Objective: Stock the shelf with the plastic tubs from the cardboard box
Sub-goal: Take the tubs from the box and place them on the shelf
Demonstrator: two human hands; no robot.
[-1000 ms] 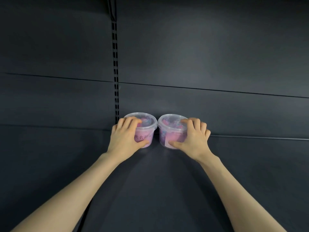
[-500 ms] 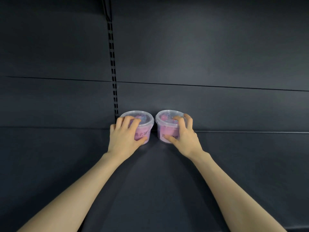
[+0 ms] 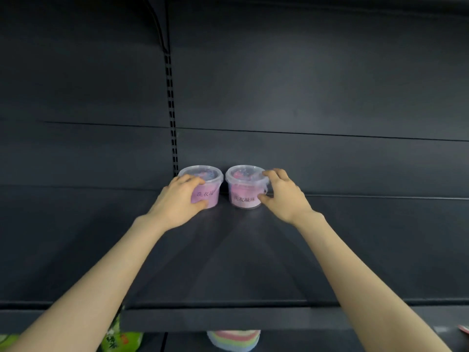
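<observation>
Gripping the left tub (image 3: pixel 206 195), a small round clear plastic pot with pink contents and a clear lid, my left hand (image 3: pixel 177 199) had its fingers curled over the lid's near rim and its thumb low against the pink label. My right hand (image 3: pixel 281 196) held the right tub (image 3: pixel 242 196), a matching one, with fingertips on the lid's edge and the thumb pressed to the side wall. Both tubs stood upright at the back of the dark grey shelf (image 3: pixel 228 262), just beside each other with a narrow gap between, close to the dark back panel (image 3: pixel 304 85). The left tub sat just right of the black slotted upright (image 3: pixel 171 102). Below the shelf's front edge showed a green packet (image 3: pixel 121 339) and a blurred stack of pastel-coloured rounds (image 3: pixel 233 339).
</observation>
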